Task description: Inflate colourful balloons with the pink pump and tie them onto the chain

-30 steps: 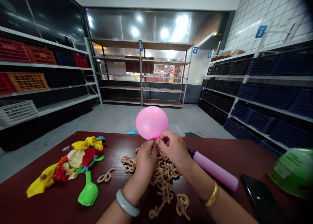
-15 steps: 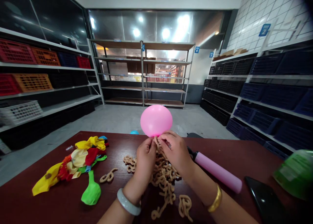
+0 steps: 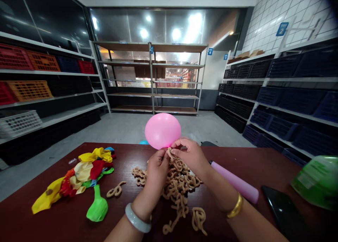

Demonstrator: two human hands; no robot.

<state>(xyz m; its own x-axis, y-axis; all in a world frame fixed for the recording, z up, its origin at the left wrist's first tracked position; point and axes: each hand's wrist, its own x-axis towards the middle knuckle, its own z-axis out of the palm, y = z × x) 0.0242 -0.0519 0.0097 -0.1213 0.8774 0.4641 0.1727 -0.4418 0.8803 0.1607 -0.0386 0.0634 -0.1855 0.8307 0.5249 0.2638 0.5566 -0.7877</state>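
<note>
1. Down my camera link I see a tall grey metal rack (image 3: 129, 95) with brown boards at the far wall, and stacked dark plastic crates (image 3: 302, 101) along the right side.
2. Nearer, a dark reddish-brown, wood-grained surface (image 3: 66, 228) stretches across my view.
3. On its left lies a heap of limp yellow, red and cream rubber balloons (image 3: 83, 171); a limp bright green balloon (image 3: 97, 206) is just beside it, closer to me.
4. In the middle I have a loose mound of fuzzy tan curled strands (image 3: 182, 178).
5. The glossy round pink balloon (image 3: 163, 131), inflated, shows at the surface's far edge, beyond the mound, its neck pointing down toward me.
6. To the right, a smooth pink-violet tube (image 3: 236, 182) lies aslant, and a shiny green plastic bag (image 3: 315, 182) is near the edge of my view.
7. My left hand (image 3: 157, 169), with a pale smooth bangle on its wrist, has its fingers narrow — thumb and forefinger pinched at the pink balloon's neck.
8. My right hand (image 3: 194, 157), gold bangle behind it, meets it there, thumb and forefinger tips narrow on one short tan strand (image 3: 169, 152). The strand is against the neck; whether it is wrapped around, I can't tell.
9. A flat glossy black phone (image 3: 281, 206) lies near the tube.
10. Smaller yet, a tan coil (image 3: 115, 190) sits between the green balloon and the mound.
</note>
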